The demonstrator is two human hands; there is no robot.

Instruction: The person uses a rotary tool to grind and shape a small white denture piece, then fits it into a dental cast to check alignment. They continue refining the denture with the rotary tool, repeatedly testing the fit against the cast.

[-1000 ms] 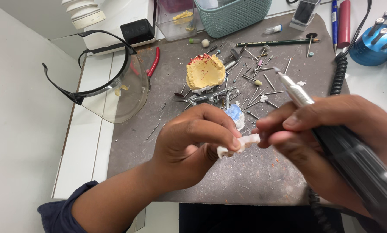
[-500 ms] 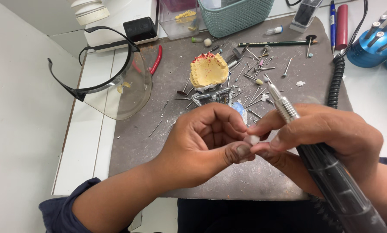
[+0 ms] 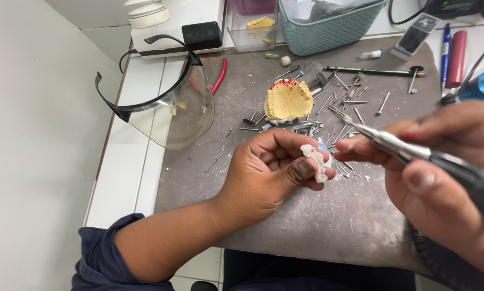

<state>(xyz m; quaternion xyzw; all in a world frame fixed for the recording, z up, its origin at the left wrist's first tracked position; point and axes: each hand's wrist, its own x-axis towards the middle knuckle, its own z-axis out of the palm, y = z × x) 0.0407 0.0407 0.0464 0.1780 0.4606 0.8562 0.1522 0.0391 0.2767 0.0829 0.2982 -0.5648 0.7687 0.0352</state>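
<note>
Small white tooth piece held for grinding
The left hand (image 3: pixel 269 172) pinches the tooth piece (image 3: pixel 315 160) in narrow fingers; the right hand (image 3: pixel 441 172) grips the grinding tool (image 3: pixel 414 153). The piece looks light and brittle.

A glossy white tooth piece (image 3: pixel 316 161), a shiny metal handpiece (image 3: pixel 414 153), a matt yellow plaster cast (image 3: pixel 288 100), a rough grey mat (image 3: pixel 306 226).

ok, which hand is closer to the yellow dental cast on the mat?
Left. The left hand sits just below the yellow dental cast, pinching a small white tooth piece. The right hand is off to the cast's lower right, holding the rotary handpiece.
</note>
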